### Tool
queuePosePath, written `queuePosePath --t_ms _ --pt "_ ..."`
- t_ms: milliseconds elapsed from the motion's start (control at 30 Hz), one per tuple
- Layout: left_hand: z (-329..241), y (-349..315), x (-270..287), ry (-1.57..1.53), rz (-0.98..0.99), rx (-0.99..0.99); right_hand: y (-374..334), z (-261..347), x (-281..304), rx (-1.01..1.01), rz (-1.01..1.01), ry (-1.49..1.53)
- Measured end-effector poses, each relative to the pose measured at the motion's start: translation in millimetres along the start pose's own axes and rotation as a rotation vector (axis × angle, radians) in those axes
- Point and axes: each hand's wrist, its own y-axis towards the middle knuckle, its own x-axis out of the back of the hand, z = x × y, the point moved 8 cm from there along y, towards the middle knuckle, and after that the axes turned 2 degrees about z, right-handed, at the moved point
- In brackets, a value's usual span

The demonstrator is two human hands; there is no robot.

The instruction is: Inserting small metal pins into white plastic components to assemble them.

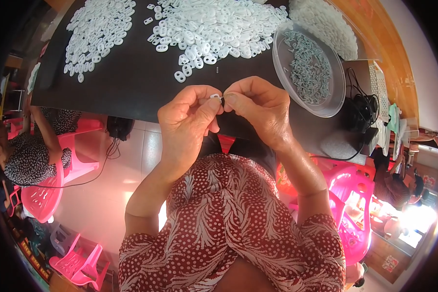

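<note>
In the head view, one white heap (100, 36) lies at left on the table (131, 87), then one bigger heap (214, 29); their pieces are too many for counting. Near the table's front edge, the left hand (192, 109) pinches one white piece (214, 96) in its grip. Beyond it lies one grey pin (217, 69). One dark bit (223, 101) is between the hands. The right hand (260, 107) has a narrow grip, tips meeting at this bit; what it pinches is hidden. Rightward come one tub (339, 95) with many grey pins (310, 68) and a third white heap (326, 28).

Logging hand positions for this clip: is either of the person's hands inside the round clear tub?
No, the left hand pinches a small white piece beside the right hand, both outside the tub.
</note>
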Motion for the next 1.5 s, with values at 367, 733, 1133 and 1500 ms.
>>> queuePosePath --t_ms 367,733,1133,1500 --pt "1 -2 1 0.031 -0.036 -0.077 -2 -3 -2 0.014 0.021 -0.022" --pt "-5 -7 -1 0.126 -0.065 -0.137 -2 -9 -4 0.043 0.000 -0.010" --pt "-5 -13 -4 0.351 -0.129 -0.298 -5 -15 -8 0.102 -0.022 -0.023" --pt "4 -4 3 0.110 -0.129 -0.106 1 -3 -7 0.136 0.078 -0.098"
